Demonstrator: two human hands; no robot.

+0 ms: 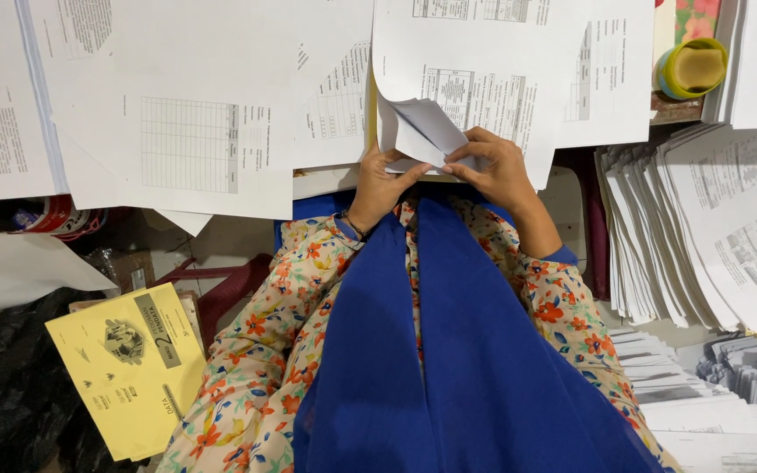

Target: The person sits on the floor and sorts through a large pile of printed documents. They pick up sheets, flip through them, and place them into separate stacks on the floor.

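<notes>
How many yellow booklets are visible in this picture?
1. The yellow booklet lies at lower left, apart from both hands, which hold folded white sheets at the desk edge. Others may be hidden under the papers.

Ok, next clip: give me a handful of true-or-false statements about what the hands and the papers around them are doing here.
1. Both hands grip the folded corner of a sheet. True: the left hand and right hand pinch the curled white sheets.
2. A yellow booklet lies at the lower left. True: the yellow booklet rests there, beside a black bag.
3. The right hand holds a pen. False: it holds only paper.
4. The stacks at the right are bound in red covers. False: the fanned stacks are loose white printed sheets.
5. A yellow-rimmed round container sits at the upper right. True: the round container is there.
</notes>
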